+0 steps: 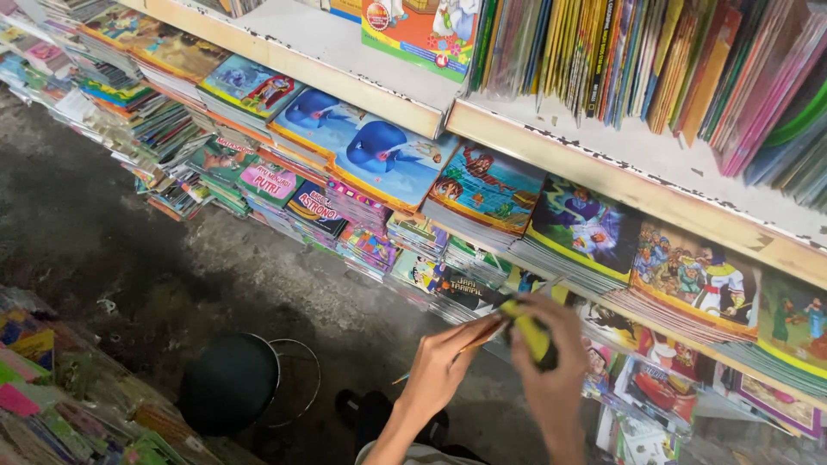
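Note:
My right hand [556, 366] grips a small yellow and black tool [530, 331] in front of the lower book shelf. Just to its left, my left hand [444, 366] pinches a thin orange stick [482, 338] whose tip meets the tool. Both hands hover over stacks of colourful picture books [482, 194] that lie flat on the shelf. I cannot tell exactly what the tool is.
A white wooden shelf edge [637, 194] runs diagonally, with upright books [655, 60] above. A black round stool [231, 381] stands on the dark concrete floor [112, 250]. More wrapped books [52, 396] lie at the bottom left.

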